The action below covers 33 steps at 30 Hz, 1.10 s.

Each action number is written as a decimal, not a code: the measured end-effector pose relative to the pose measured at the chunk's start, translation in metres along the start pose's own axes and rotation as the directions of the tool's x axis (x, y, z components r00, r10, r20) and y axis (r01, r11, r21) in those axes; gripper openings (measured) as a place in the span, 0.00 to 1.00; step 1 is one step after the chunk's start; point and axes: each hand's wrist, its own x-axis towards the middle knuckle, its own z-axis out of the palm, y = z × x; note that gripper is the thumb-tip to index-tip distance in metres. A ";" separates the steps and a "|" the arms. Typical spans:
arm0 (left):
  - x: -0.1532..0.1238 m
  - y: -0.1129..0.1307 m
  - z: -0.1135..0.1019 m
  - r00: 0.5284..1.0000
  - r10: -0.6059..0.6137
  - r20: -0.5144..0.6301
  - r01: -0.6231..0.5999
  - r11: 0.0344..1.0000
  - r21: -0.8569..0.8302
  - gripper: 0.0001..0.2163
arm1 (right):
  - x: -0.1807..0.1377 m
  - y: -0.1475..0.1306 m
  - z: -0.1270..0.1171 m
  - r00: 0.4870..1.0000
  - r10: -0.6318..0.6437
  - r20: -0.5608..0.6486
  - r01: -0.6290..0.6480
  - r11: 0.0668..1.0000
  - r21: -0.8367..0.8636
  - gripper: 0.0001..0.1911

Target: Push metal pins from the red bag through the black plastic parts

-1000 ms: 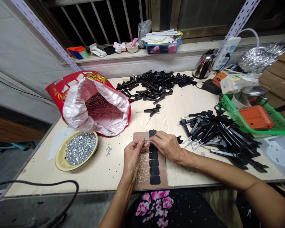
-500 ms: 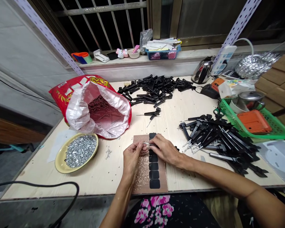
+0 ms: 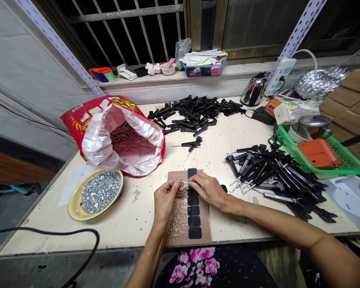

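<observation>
Both hands meet above a brown board [image 3: 175, 237] strewn with small pale crumbs. My left hand [image 3: 165, 199] pinches one end of a thin metal rod [image 3: 184, 182], while the fingers of my right hand [image 3: 209, 191] close around its other end. Whatever else is inside the fingers is hidden. Beneath the right hand runs a column of black rounded-square pads [image 3: 194, 221] on the board. Beyond the hands lie black-handled pieces with thin metal pins [image 3: 192, 144]. To the left, a yellow bowl [image 3: 73, 206] holds many small silvery washer-like rings [image 3: 102, 191].
A red and white sack [image 3: 93, 140] of thin brown rods [image 3: 129, 138] lies open at left. One heap of black pieces [image 3: 198, 114] covers the back; another, with metal pins [image 3: 267, 172], lies right. Beyond stand a green basket [image 3: 352, 162] and a metal kettle [image 3: 253, 90].
My right fingers have shifted slightly at their end of the rod. Both hands stay nearly in place, and the whole view has moved a little.
</observation>
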 end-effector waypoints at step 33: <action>-0.005 -0.012 0.000 0.988 0.124 0.096 -0.152 0.906 0.395 0.19 | -0.001 0.043 -0.022 0.998 -0.017 0.062 0.023 0.995 -0.097 0.11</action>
